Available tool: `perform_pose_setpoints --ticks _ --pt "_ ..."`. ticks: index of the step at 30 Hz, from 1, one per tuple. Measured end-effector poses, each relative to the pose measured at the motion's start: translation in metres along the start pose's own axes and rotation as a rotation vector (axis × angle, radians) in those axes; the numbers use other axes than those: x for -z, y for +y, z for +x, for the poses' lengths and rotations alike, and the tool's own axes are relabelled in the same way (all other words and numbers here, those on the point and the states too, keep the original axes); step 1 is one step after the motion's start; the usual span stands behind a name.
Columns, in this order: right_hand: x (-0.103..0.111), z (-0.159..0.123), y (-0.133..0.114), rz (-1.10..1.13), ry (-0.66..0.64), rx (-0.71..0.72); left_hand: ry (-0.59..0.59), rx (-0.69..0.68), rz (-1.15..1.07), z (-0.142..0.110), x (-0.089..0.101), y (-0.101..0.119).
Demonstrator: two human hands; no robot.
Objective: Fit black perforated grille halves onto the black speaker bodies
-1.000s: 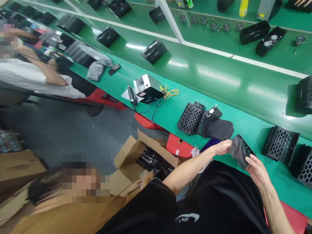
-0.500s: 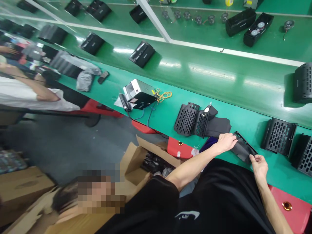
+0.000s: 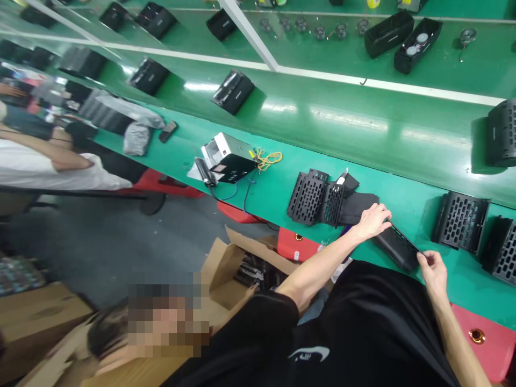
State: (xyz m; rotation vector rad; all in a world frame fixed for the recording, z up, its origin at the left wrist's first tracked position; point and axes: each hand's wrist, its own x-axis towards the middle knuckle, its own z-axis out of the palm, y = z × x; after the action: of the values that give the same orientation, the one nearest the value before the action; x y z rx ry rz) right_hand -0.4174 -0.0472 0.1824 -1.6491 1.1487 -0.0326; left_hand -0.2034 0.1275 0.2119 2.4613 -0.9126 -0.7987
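A black elongated speaker cover (image 3: pixel 397 248) with a slotted far edge lies tilted at the front of the green bench. My left hand (image 3: pixel 373 220) is closed on its upper left corner, the fingertips at the far edge. My right hand (image 3: pixel 433 269) pinches the opposite end between thumb and fingers. Just left of my left hand is a pile of thin black sheets (image 3: pixel 360 207), partly hidden by it. Perforated black covers (image 3: pixel 309 198) stand beside the pile, with a white-tipped tool (image 3: pixel 342 176) resting by them.
More perforated covers (image 3: pixel 460 221) stand on the right. A boxy device (image 3: pixel 231 156) with yellow cord sits further left on the bench. Behind runs a green conveyor (image 3: pixel 346 129) carrying black speaker housings (image 3: pixel 234 91). Another person bends beside an open carton (image 3: pixel 226 263); red stools (image 3: pixel 300 244) are below.
The cover has tilted, and its smooth black surface now shows where a loose dark sheet appeared before. My left hand moved slightly up and left; my right hand shifted along the end.
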Motion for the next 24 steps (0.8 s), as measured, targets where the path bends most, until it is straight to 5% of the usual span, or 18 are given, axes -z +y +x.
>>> perform_pose_setpoints --ticks 8,15,24 --pt "0.026 -0.042 -0.044 0.385 -0.129 -0.122 -0.286 0.062 -1.131 -0.052 0.035 0.006" --pt "0.043 -0.056 -0.077 0.504 -0.194 -0.095 -0.034 0.016 -1.142 -0.073 0.047 0.028" --pt "0.048 -0.06 -0.081 0.53 -0.197 -0.042 -0.053 -0.01 -1.297 -0.079 0.049 0.024"
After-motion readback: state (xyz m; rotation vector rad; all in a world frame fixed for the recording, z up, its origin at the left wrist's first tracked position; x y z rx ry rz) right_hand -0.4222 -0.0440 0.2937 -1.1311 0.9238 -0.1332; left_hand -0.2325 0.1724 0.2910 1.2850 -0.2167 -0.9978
